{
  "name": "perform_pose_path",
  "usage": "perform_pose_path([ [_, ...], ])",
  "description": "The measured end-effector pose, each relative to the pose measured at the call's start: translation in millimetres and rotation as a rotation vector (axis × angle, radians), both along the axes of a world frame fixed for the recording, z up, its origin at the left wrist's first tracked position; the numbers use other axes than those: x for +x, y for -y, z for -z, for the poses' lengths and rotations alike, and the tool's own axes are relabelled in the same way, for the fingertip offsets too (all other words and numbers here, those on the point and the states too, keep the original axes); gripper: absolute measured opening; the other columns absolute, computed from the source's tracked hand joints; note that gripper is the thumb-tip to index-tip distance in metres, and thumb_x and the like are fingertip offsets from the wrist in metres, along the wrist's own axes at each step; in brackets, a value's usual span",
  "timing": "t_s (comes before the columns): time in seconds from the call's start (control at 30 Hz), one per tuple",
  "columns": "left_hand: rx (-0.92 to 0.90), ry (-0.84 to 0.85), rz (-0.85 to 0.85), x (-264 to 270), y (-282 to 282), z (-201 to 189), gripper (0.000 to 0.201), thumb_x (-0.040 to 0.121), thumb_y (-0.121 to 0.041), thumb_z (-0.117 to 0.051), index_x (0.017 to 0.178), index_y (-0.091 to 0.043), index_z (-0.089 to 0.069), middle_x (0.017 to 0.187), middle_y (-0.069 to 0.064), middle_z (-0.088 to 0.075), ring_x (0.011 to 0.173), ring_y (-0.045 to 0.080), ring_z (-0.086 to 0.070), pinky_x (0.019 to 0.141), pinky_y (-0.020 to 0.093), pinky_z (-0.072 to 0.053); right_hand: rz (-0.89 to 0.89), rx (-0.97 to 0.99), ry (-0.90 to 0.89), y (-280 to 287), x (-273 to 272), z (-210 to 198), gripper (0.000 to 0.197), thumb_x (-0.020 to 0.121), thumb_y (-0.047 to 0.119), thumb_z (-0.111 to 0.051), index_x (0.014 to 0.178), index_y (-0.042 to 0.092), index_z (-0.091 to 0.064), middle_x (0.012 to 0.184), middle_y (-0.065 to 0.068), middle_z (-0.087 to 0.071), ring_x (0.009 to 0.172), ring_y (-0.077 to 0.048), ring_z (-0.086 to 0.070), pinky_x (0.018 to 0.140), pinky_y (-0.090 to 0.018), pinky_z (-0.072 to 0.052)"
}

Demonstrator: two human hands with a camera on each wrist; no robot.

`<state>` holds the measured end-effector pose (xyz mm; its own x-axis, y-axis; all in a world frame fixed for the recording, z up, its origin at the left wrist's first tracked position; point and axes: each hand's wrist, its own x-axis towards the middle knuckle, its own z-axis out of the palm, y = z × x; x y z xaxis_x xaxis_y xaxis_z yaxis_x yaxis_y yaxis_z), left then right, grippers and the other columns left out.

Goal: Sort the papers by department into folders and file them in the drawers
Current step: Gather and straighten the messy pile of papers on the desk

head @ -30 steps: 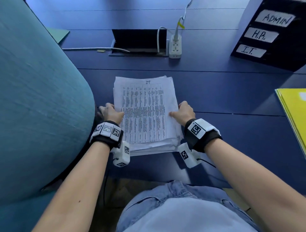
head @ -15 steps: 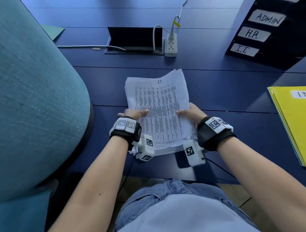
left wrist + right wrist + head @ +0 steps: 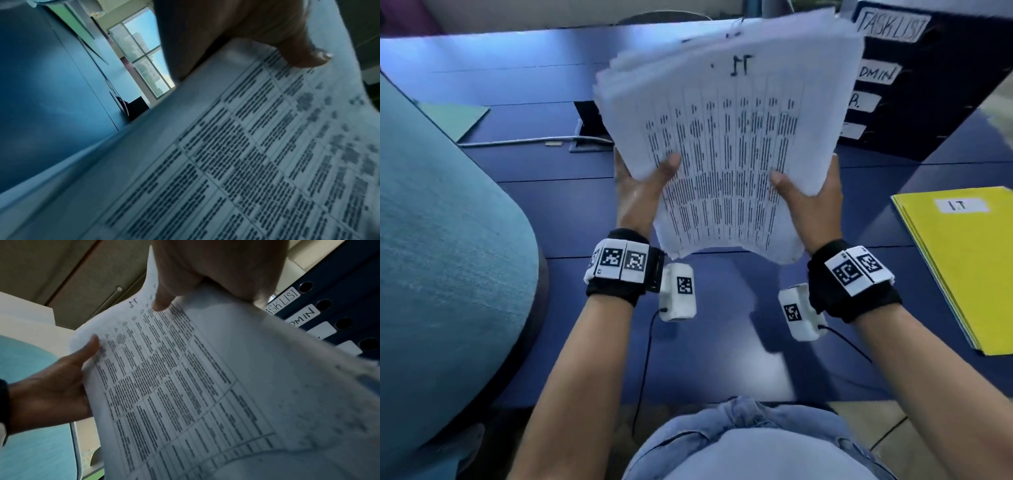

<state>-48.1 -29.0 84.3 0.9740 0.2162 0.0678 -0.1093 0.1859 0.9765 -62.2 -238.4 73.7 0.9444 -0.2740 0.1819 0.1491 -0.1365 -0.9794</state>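
Blue is the big table (image 3: pixel 551 212), and it fills most of the room in front of the person. A teal chair back (image 3: pixel 441 257) stands at its left side. On the right, at the back, a dark drawer box (image 3: pixel 935 113) shows white labels; one reads "TASK LIST". Near it, a yellow folder (image 3: pixel 965 270) marked "IT" lies flat on the table. A thick stack of papers (image 3: pixel 726 147) is up in the air above the table, tilted toward the person, with "IT" written on the top sheet. The left hand (image 3: pixel 640 192) grips its left edge, thumb on top. The right hand (image 3: pixel 808 198) grips its right edge the same way.
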Motion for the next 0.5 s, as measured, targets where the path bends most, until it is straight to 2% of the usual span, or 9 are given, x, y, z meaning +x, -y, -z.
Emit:
perform_pose_path([
  [0.07, -0.006, -0.005, 0.027, -1, 2, -2, 0.093, 0.057, -0.038, -0.084, 0.131, 0.000, -0.042, 0.119, 0.015, -0.062, 0.111, 0.022, -0.061, 0.094, 0.037, -0.050, 0.004, 0.087, 0.017, 6, -1, 5, 0.047, 0.069, 0.032, -0.079, 0.101, 0.031, -0.045, 0.100, 0.011, -0.062, 0.094, -0.006, -0.064, 0.082, -0.026, -0.053],
  [0.13, 0.030, -0.019, 0.064, 0, 8, -1, 0.093, 0.055, -0.036, -0.084, 0.128, 0.005, -0.044, 0.116, 0.015, -0.063, 0.108, 0.021, -0.062, 0.088, 0.032, -0.052, 0.034, 0.179, 0.047, 10, -2, 9, 0.046, 0.073, 0.019, -0.078, 0.103, 0.025, -0.045, 0.101, 0.008, -0.061, 0.091, 0.002, -0.063, 0.081, -0.019, -0.051],
  [0.2, 0.086, -0.039, 0.086, 0, 14, 2, 0.078, 0.056, -0.029, -0.085, 0.121, 0.001, -0.053, 0.109, 0.005, -0.068, 0.105, 0.017, -0.064, 0.089, 0.032, -0.052, 0.044, 0.199, 0.048, 10, -3, 14, 0.040, 0.079, 0.017, -0.072, 0.105, 0.021, -0.043, 0.100, 0.011, -0.059, 0.087, 0.011, -0.061, 0.077, -0.011, -0.048],
  [0.3, 0.128, -0.049, 0.088, -3, 20, 7, 0.058, 0.059, -0.024, -0.085, 0.110, -0.013, -0.060, 0.094, -0.011, -0.072, 0.097, 0.004, -0.066, 0.084, 0.019, -0.052, 0.083, 0.147, 0.030, 9, -5, 30, 0.034, 0.091, 0.021, -0.058, 0.118, 0.012, -0.040, 0.097, 0.022, -0.051, 0.080, 0.024, -0.053, 0.070, -0.001, -0.040],
  [0.37, 0.120, -0.024, 0.098, -4, 22, 4, 0.060, 0.054, -0.031, -0.083, 0.107, -0.016, -0.060, 0.091, -0.013, -0.072, 0.095, 0.003, -0.066, 0.078, 0.015, -0.052, 0.074, 0.087, 0.011, 9, -8, 42, 0.035, 0.093, 0.023, -0.053, 0.121, 0.009, -0.035, 0.100, 0.017, -0.053, 0.081, 0.021, -0.053, 0.069, -0.003, -0.042],
  [0.43, 0.074, 0.019, 0.105, -3, 21, -1, 0.068, 0.050, -0.041, -0.082, 0.108, -0.013, -0.059, 0.094, -0.007, -0.072, 0.097, 0.009, -0.067, 0.079, 0.019, -0.052, 0.030, 0.026, -0.026, 11, -10, 50, 0.040, 0.090, 0.021, -0.058, 0.120, 0.013, -0.032, 0.109, 0.003, -0.055, 0.089, 0.011, -0.056, 0.072, -0.007, -0.047],
  [0.5, 0.036, 0.051, 0.103, -3, 19, -6, 0.067, 0.049, -0.041, -0.083, 0.105, -0.011, -0.060, 0.094, -0.004, -0.073, 0.096, 0.013, -0.067, 0.078, 0.021, -0.052, 0.006, 0.024, -0.030, 13, -10, 47, 0.056, 0.082, 0.025, -0.069, 0.120, 0.018, -0.029, 0.119, -0.003, -0.052, 0.102, -0.008, -0.057, 0.084, -0.023, -0.053],
])
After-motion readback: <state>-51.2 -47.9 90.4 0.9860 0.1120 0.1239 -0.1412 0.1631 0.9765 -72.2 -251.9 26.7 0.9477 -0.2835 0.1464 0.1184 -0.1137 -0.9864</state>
